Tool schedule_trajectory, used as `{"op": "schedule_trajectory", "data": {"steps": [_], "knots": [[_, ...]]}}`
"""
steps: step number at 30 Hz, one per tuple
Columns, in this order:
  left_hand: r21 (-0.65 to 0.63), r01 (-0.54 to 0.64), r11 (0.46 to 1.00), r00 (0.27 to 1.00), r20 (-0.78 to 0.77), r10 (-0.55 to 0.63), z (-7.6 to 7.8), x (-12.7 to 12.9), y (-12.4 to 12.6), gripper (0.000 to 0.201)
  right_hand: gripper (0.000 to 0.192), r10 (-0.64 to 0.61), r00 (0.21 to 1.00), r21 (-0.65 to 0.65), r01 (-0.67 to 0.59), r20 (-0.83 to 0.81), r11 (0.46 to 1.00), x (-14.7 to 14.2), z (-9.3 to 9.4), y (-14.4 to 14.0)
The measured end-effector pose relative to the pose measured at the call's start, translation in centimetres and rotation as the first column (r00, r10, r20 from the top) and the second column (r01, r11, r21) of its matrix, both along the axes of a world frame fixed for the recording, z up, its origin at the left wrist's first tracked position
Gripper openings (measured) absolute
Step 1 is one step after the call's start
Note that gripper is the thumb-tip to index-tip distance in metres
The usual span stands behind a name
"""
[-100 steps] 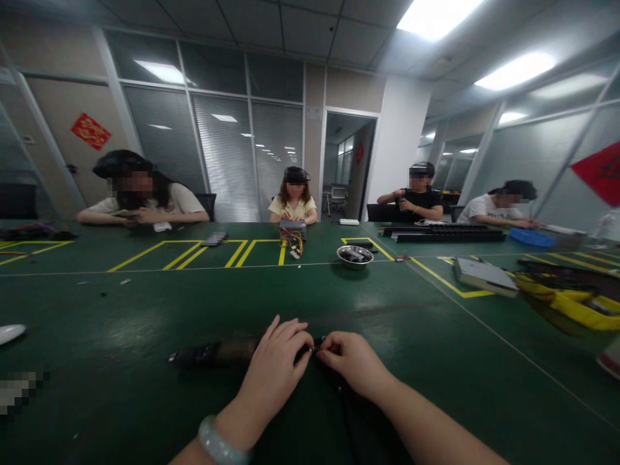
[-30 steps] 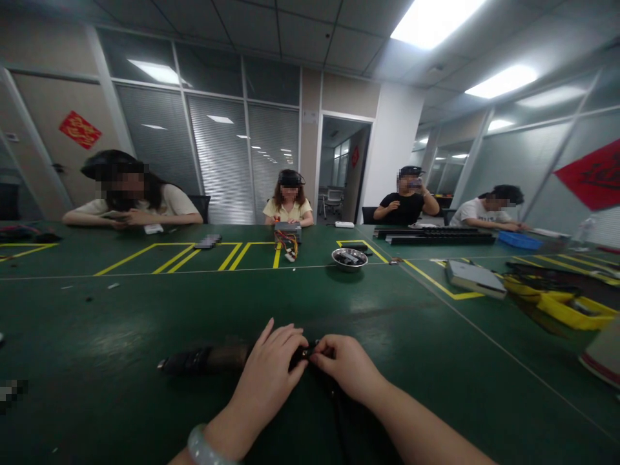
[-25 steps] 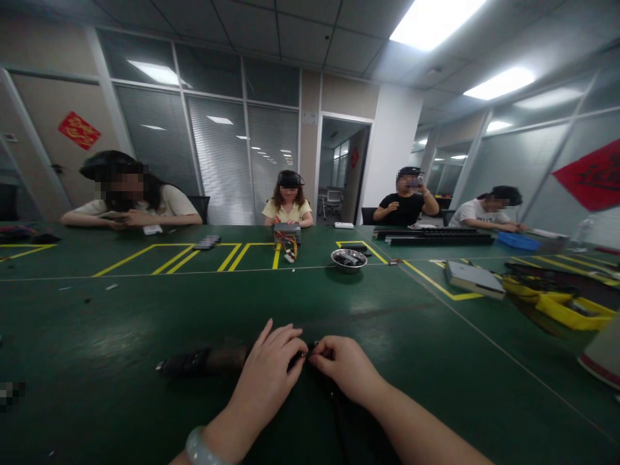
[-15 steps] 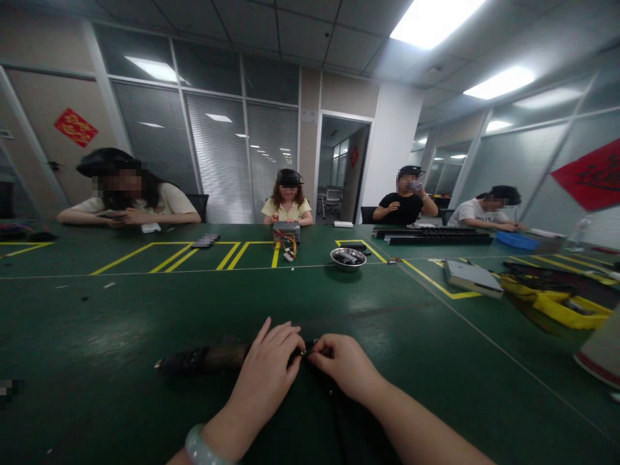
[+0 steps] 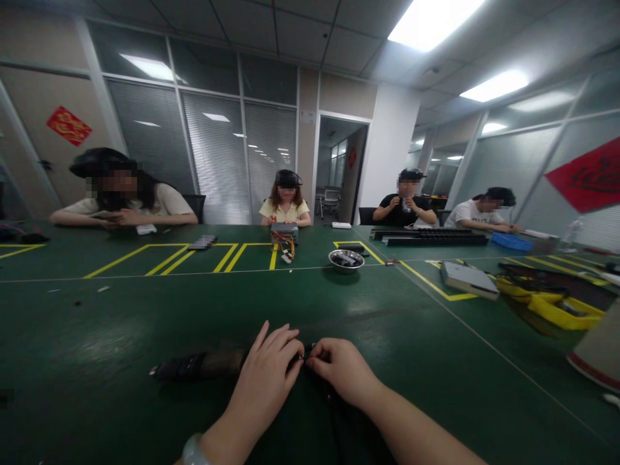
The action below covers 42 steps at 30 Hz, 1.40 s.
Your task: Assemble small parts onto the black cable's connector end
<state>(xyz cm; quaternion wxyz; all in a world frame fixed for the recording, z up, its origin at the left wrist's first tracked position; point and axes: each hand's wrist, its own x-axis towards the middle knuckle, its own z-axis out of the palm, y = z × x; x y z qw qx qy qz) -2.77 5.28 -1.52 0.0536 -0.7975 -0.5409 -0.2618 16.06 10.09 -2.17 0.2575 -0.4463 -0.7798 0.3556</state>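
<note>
At the near edge of the green table, both hands meet over a dark, long object that lies flat, its length running off to the left. The left hand rests on top of it, fingers spread loosely forward and curled down at the tips, thumb side toward the centre. The right hand comes in from the right, curled tight, fingertips pinched together right against the left hand's fingertips. Between them sits a tiny bright part, too small to make out, and both hands appear to nip it at the end of the dark object. A pale bracelet sits on the left wrist. Dark material trails back from the hands toward the person; what it is cannot be told.

Across the table, 4 other people sit at work along the far side. A metal bowl stands mid-table, well apart from the hands, with a small box trailing coloured wires to its left. Yellow tape lines mark out bays on the surface. On the right lie a grey flat device, a yellow tray and, farther back, a blue tray beside long black keyboards.
</note>
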Motion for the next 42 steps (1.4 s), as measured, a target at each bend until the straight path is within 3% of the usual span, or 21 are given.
{"op": "schedule_trajectory", "data": {"steps": [18,27,37,42], "knots": [[0.009,-0.023,1.000,1.000,0.003,0.023,-0.19,-0.14,0.09,0.018,0.010,0.004,1.000,0.040,-0.004,-0.002,0.999,0.10,-0.54,0.19],[0.023,0.003,1.000,1.000,0.017,-0.003,0.22,0.20,-0.28,0.016,0.011,0.009,1.000,0.043,-0.010,0.008,0.999,0.04,0.16,-0.04],[-0.040,-0.045,0.998,0.998,0.042,0.047,-0.19,-0.34,-0.04,0.004,0.011,0.018,1.000,0.029,-0.019,0.019,0.999,0.24,-0.44,0.18],[-0.051,-0.033,0.998,0.998,0.057,0.036,-0.21,-0.28,-0.03,0.009,0.011,0.018,1.000,0.035,-0.019,0.010,0.999,0.22,-0.60,0.37]]}}
